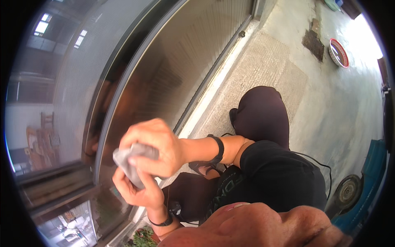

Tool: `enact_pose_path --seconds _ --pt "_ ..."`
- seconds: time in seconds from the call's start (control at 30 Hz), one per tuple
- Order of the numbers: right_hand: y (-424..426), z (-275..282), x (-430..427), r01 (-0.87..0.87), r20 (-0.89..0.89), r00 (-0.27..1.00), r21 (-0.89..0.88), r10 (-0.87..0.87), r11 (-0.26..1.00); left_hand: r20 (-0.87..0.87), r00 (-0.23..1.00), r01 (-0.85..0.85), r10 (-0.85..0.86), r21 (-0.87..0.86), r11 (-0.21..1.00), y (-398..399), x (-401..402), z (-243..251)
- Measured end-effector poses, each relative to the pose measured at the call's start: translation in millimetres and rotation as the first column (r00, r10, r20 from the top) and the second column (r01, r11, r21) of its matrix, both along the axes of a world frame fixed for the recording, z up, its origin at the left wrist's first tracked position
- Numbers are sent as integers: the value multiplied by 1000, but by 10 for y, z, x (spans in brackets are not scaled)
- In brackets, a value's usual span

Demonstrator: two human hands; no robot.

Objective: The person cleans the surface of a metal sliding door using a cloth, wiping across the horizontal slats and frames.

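Observation:
A crumpled grey cloth (145, 150) is bunched between my two hands, in front of a sliding door with a metal frame (132, 71). My right hand (163, 142) clasps the cloth from above, its thumb pressed along the near side. Below it, my left hand (140, 195) grips the lower end of the same cloth with curled fingers. Both wrists wear dark bands. Parts of the cloth are hidden inside the fingers, and the hands look slightly blurred. The door's ribbed translucent panel (197, 46) stands close beyond the hands.
My bent knee (262, 114) and a sandalled foot (205, 169) are beside the door sill (213, 98). A red-rimmed basin (338, 53) rests on the concrete floor (327, 111). A teal object with a wheel (348, 191) stands at right; a green plant (143, 237) is at the bottom.

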State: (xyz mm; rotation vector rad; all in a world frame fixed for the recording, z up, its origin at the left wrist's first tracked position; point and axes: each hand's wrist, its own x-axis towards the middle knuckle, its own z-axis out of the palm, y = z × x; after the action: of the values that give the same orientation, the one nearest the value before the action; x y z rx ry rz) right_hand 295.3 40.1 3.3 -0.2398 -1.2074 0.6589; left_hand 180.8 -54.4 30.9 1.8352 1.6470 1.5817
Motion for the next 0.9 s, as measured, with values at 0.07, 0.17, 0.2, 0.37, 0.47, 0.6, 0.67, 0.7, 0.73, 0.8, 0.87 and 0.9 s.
enact_pose_path --seconds 0.07,0.17,0.2,0.37,0.47,0.6,0.67,0.7,0.73,0.8,0.87,0.9 --pt "-141 23 -44 350 180 928 -117 -327 929 -60 995 -73 73 10 997 -8 -54 61" --pt "-202 -19 -124 520 143 838 78 -526 850 -130 978 -145 164 144 979 86 -140 -29" --pt "-258 -32 -64 491 168 845 128 -507 862 -46 990 -131 136 99 986 26 -188 -59" --pt "-594 23 -130 85 254 961 99 -107 991 237 969 -101 70 120 988 -214 -386 -18" --pt "-673 -84 -209 -15 169 986 47 6 999 404 892 161 -204 137 977 -285 -137 214" --pt "-814 75 -111 -179 39 983 -56 181 982 264 908 303 -326 127 945 -511 -87 378" --pt "-790 134 -91 -319 -88 947 -169 308 932 239 874 388 -423 179 904 -573 9 452" --pt "-808 240 -9 -397 -170 914 -201 367 896 251 860 401 -444 205 893 -589 76 508" --pt "-775 320 16 -421 -278 890 -202 361 884 268 862 378 -431 228 897 -596 167 582" --pt "-632 497 89 -390 -431 858 -192 280 901 312 860 329 -404 266 906 -536 248 731" --pt "-498 635 289 -201 -481 873 -197 84 960 252 901 293 -353 248 924 -434 378 904" --pt "-421 650 388 -76 -485 874 -203 -33 976 198 921 288 -335 231 929 -387 404 946"
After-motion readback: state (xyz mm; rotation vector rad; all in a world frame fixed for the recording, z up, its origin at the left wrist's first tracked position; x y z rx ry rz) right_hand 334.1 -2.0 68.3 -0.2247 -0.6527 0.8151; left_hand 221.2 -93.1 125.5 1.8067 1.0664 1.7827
